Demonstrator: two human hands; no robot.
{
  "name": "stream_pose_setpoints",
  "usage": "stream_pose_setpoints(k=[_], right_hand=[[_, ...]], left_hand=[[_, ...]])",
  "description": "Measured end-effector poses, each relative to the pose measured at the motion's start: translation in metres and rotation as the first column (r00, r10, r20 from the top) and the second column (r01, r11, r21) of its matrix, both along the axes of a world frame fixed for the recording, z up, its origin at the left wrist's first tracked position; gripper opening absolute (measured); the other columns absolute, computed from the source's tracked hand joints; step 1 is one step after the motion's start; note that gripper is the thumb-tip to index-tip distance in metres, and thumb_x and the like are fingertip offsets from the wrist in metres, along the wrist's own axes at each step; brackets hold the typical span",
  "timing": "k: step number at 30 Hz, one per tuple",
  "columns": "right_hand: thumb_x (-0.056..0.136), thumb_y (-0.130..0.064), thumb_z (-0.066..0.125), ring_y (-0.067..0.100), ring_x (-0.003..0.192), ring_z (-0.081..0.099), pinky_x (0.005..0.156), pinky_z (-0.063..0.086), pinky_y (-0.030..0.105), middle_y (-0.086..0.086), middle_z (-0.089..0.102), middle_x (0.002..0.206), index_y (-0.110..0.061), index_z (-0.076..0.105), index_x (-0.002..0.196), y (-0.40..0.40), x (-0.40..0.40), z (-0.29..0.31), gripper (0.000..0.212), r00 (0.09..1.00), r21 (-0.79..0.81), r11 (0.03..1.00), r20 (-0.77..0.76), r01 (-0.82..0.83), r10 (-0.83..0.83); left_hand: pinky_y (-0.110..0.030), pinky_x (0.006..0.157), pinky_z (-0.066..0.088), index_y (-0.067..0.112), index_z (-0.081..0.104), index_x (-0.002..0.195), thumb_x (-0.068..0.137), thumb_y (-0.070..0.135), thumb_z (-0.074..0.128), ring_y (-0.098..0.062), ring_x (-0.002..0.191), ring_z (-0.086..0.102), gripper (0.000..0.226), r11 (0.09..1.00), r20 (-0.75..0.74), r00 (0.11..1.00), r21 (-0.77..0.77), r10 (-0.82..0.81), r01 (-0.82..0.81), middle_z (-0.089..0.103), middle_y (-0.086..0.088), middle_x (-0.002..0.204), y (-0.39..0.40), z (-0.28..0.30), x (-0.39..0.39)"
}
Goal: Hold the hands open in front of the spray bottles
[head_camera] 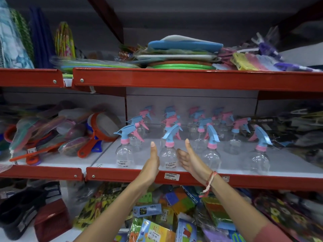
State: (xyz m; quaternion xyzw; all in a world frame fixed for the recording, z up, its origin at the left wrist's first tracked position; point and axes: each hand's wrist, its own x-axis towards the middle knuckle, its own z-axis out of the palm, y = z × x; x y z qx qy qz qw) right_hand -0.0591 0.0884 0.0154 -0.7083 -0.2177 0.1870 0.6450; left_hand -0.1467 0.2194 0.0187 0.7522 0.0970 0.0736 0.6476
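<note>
Several clear spray bottles with blue and pink trigger heads stand in rows on a white shelf (pixel 288 165) with a red front edge. One front-row spray bottle (pixel 168 154) stands between my hands. My left hand (pixel 151 163) reaches up just left of it, fingers straight. My right hand (pixel 189 158) is just right of it, fingers extended and thumb spread toward the bottle. Neither hand clearly grips it; whether they touch the bottle I cannot tell. A red and white thread band (pixel 208 185) circles my right wrist.
More spray bottles (pixel 124 152) (pixel 211 154) (pixel 258 158) flank the middle one. Orange strainers (pixel 97 135) and brushes lie on the left shelf. Stacked mats (pixel 181 53) fill the shelf above. Packaged sponges (pixel 157 229) crowd the shelf below.
</note>
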Motion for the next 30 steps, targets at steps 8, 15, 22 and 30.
stream_pose_setpoints(k=[8,15,22,30], right_hand=[[0.087,-0.069,0.014,0.018,0.145,0.024,0.120,0.019,0.034,0.008,0.018,0.159,-0.007,0.019,0.149,-0.004,-0.019,-0.009,0.087,0.998,0.041,0.998,-0.027,0.056,-0.055],[0.085,-0.070,0.015,0.019,0.144,0.027,0.119,0.022,0.033,0.008,0.021,0.158,-0.009,0.021,0.149,-0.003,-0.024,-0.012,0.088,0.995,0.026,0.995,0.004,0.100,-0.100],[0.087,-0.069,0.016,0.018,0.143,0.028,0.119,0.023,0.033,0.007,0.023,0.158,-0.010,0.021,0.149,-0.004,-0.024,-0.015,0.086,0.993,0.008,0.994,0.036,0.109,-0.109],[0.093,-0.057,0.028,0.013,0.120,0.059,0.107,0.043,0.032,0.002,0.062,0.132,-0.013,0.057,0.129,-0.040,-0.026,-0.013,0.064,0.967,0.187,0.968,0.164,0.166,-0.197]], left_hand=[[-0.046,0.120,0.018,0.011,0.030,0.144,0.045,0.095,0.002,-0.024,0.141,0.032,0.133,1.000,0.040,0.999,0.024,0.006,-0.007,0.033,-0.015,0.152,0.009,0.002,0.011],[-0.039,0.116,0.026,0.018,0.040,0.138,0.046,0.097,0.001,-0.022,0.132,0.042,0.127,0.998,0.050,0.998,0.060,-0.027,0.024,0.045,-0.008,0.143,0.011,-0.001,0.016],[-0.042,0.121,0.013,0.018,0.018,0.148,0.063,0.083,-0.001,-0.022,0.145,0.021,0.108,0.997,0.067,0.997,0.067,-0.033,0.029,0.020,-0.008,0.158,0.007,-0.003,0.017],[-0.038,0.105,0.039,0.015,0.058,0.120,0.086,0.066,0.016,-0.019,0.119,0.054,0.074,0.932,0.375,0.878,0.086,0.296,-0.351,0.061,-0.006,0.128,-0.009,-0.016,0.012]])
